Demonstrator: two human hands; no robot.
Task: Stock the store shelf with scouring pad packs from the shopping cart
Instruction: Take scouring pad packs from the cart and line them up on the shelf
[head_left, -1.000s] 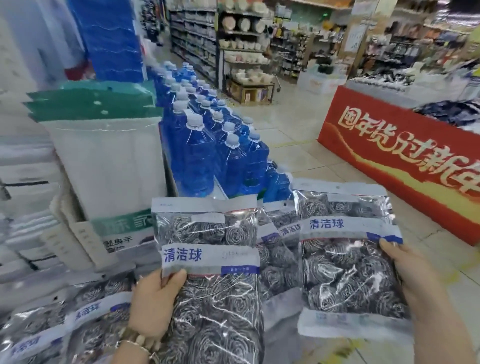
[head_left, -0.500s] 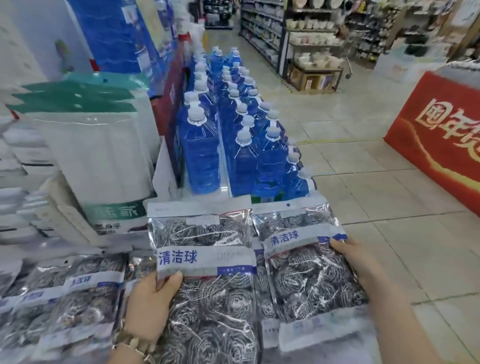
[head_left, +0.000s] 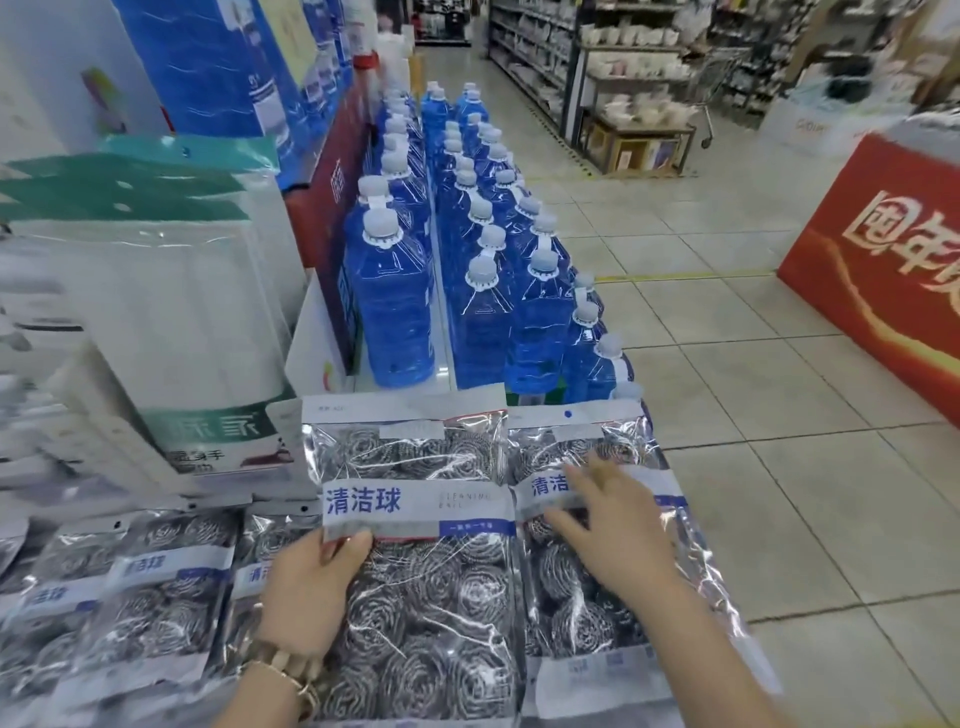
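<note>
Light, crinkly and probably slippery, the near-centre scouring pad pack (head_left: 415, 582) is pinched at its label band by the left hand (head_left: 317, 587), while the right hand (head_left: 613, 535) lies flat, fingers spread, on the neighbouring pack (head_left: 571, 623) just right; the sealed edges look the surest hold.

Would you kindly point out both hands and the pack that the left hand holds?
left hand (head_left: 317, 587): head view, back of the hand.
right hand (head_left: 618, 525): head view, back of the hand.
pack (head_left: 431, 613): head view, clear front over the scourers.
</note>
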